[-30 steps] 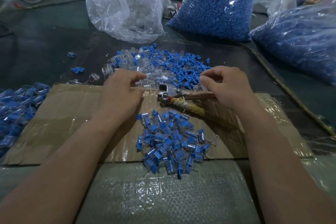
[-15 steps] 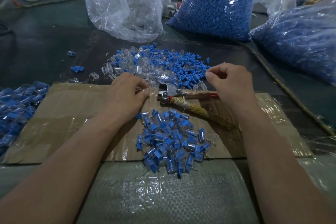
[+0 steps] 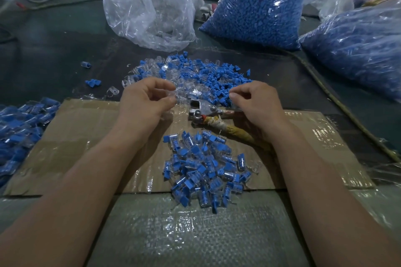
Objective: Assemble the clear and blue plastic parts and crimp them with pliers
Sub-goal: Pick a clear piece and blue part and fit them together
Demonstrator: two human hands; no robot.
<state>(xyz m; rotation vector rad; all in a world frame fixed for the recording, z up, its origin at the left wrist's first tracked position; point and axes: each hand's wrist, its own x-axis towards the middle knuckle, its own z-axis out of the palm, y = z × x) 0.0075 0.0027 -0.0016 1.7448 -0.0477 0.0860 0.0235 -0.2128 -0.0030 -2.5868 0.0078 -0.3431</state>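
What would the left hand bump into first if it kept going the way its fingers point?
Most likely the loose pile of clear and blue parts, lying right ahead of the left hand. Height is hard to judge, so it might skim over them.

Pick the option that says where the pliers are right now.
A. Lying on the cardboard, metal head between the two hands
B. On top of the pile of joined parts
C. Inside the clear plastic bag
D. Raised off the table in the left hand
A: the pliers lie flat on the cardboard, with their metal head between the left hand and the right hand.
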